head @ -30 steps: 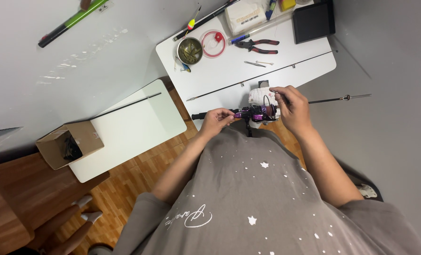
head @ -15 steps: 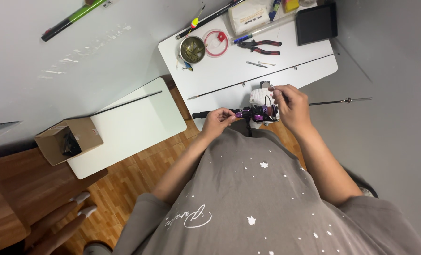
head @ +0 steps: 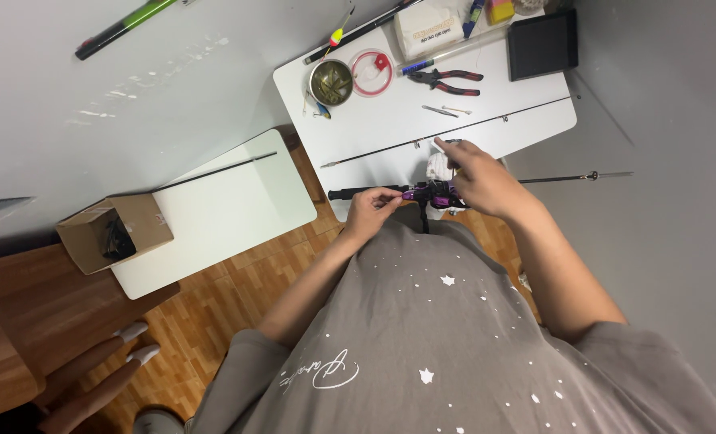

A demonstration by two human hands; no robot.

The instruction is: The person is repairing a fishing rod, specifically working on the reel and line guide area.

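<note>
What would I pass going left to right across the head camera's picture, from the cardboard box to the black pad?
Open cardboard box → thin black rod on the smaller white table → left hand gripping the rod handle → purple reel → right hand → black square pad.

Glossy purple metal gleams on the fishing reel [head: 432, 194] seated on a matt black rod [head: 358, 193]. The white table [head: 519, 120] looks smooth laminate, the floor [head: 237, 289] varnished wood, the box [head: 113, 233] plain brown cardboard, the pliers [head: 446, 80] rubber-handled steel.
</note>
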